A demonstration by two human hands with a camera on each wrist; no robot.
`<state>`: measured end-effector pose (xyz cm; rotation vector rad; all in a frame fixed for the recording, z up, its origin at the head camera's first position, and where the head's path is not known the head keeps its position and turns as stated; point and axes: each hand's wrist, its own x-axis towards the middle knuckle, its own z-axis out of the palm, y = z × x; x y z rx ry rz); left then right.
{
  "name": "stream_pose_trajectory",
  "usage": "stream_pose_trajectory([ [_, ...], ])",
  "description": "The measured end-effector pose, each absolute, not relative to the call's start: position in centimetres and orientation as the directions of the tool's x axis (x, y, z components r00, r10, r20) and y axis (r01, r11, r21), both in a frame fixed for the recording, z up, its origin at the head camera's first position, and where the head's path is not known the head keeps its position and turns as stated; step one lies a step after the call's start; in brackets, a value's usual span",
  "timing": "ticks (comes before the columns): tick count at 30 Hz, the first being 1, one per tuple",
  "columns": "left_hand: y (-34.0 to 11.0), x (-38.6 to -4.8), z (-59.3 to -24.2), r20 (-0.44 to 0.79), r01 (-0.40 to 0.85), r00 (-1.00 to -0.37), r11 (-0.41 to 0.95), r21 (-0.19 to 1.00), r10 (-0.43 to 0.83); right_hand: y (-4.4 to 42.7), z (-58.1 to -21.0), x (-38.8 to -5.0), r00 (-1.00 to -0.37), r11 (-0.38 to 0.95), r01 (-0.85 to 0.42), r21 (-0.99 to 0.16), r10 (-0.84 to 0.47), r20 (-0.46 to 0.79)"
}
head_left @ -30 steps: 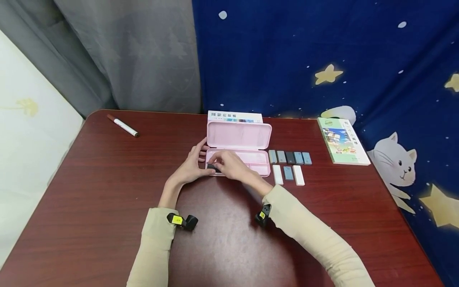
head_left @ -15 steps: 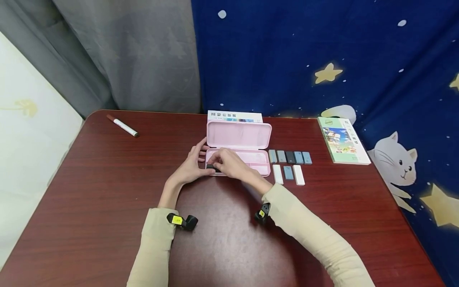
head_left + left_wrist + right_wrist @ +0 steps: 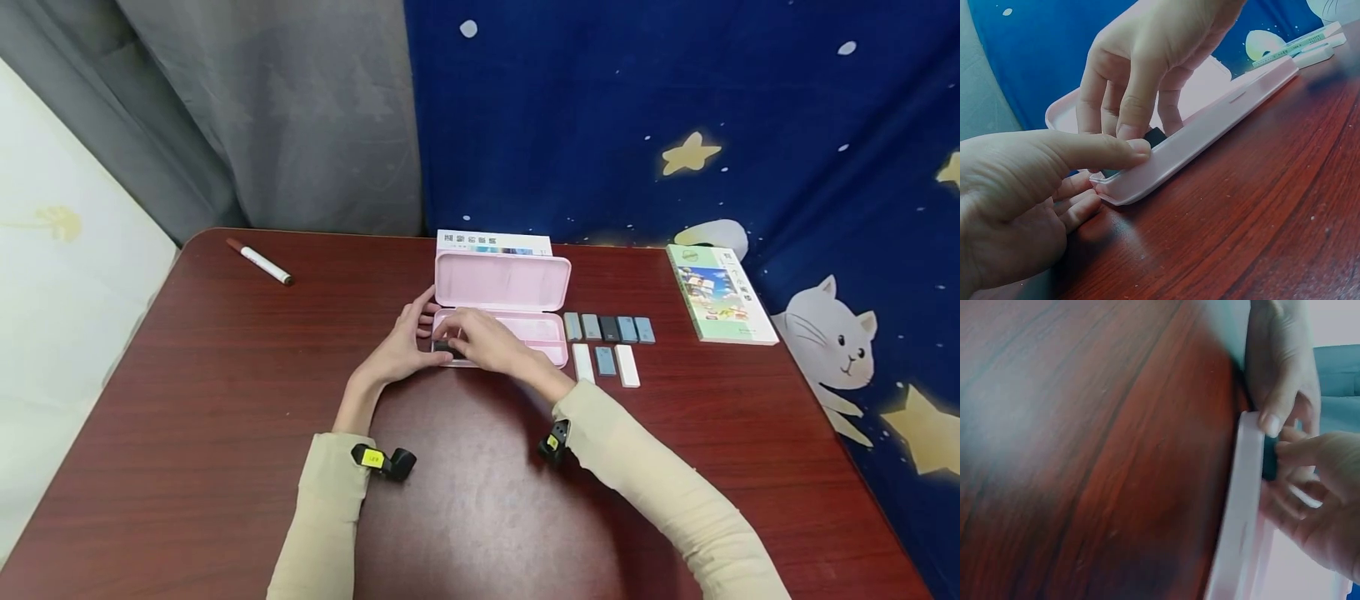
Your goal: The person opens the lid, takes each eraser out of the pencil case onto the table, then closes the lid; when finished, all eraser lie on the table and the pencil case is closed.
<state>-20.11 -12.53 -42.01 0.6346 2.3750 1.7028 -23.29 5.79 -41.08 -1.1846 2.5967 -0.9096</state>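
A pink pencil case (image 3: 545,327) lies with its lid raised, in the middle of the far half of the table. My left hand (image 3: 403,343) holds its left end, the thumb over the front rim and the other fingers around the end. In the case's left compartment, my right hand (image 3: 486,340) pinches a black eraser (image 3: 1156,135) with bent fingers. The right wrist view also shows the eraser (image 3: 1269,459) close under my left thumb, inside the front wall. My fingers cover part of the eraser.
Right of the case are two rows of erasers: blue, grey and black ones (image 3: 608,328) behind, white ones (image 3: 627,367) and a blue one in front. One book (image 3: 495,241) is behind the lid, another (image 3: 722,294) at far right. A marker (image 3: 260,262) lies far left.
The black eraser has shifted slightly within the left compartment, and my right fingers have moved with it. My left hand keeps its place on the case.
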Motion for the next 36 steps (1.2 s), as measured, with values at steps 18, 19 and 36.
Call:
stream_pose_trajectory([
  [18,-12.5,-20.0,-41.8,0.112,0.246,-0.903,0.285,0.927,0.414,8.0,-41.3,-23.6,-0.837,0.556,-0.431,-0.711,-0.541,0.085],
  [19,-12.5,-20.0,-41.8,0.111,0.245,-0.904,0.285,0.927,0.414,8.1,-41.4,-23.5,-0.855,0.567,-0.404,-0.718,-0.512,0.078],
  [36,-12.4,-20.0,-41.8,0.104,0.240,-0.903,0.288,0.927,0.417,8.6,-42.0,-23.4,-0.944,0.551,-0.220,-0.805,-0.329,0.033],
])
